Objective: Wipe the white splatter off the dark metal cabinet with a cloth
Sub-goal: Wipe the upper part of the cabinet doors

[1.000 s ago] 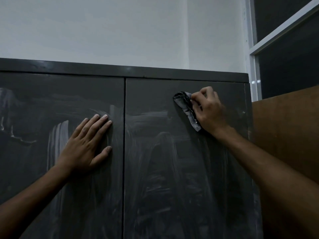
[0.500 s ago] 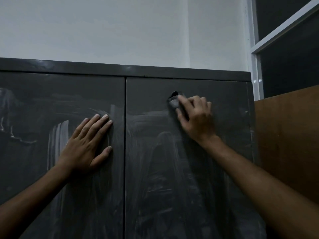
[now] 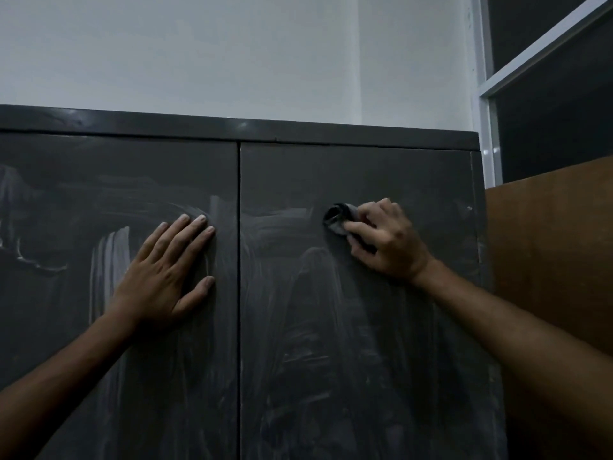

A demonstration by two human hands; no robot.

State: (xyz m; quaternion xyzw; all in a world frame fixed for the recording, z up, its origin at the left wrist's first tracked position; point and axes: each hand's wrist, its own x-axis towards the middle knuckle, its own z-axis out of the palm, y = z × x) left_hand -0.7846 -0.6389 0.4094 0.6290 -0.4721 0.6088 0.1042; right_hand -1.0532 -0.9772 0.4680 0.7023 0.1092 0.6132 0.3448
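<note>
Cloth [image 3: 341, 219] sits bunched against the right door of the dark metal cabinet [image 3: 331, 360], in that door's upper half, roughly midway between the centre seam and the cabinet's right edge. The right hand [image 3: 386, 242] grips it with fingers curled round the wad, pressing it to the metal — half a second ago the same hand held it higher and closer to the seam, so it has slid rightward and a little down. A second ago it was nearer the top right corner, with the cloth hanging in a longer strip.

The left hand [image 3: 166, 270] lies flat on the left door beside the seam, fingers straight and slightly spread; it has not shifted across the frames.

White splatter [image 3: 109, 257] shows as streaks on the left door and as hazy smears [image 3: 298, 327] down the right door — fainter under the cloth's path. A brown board [image 3: 550, 247] stands just beside the cabinet's right edge.
</note>
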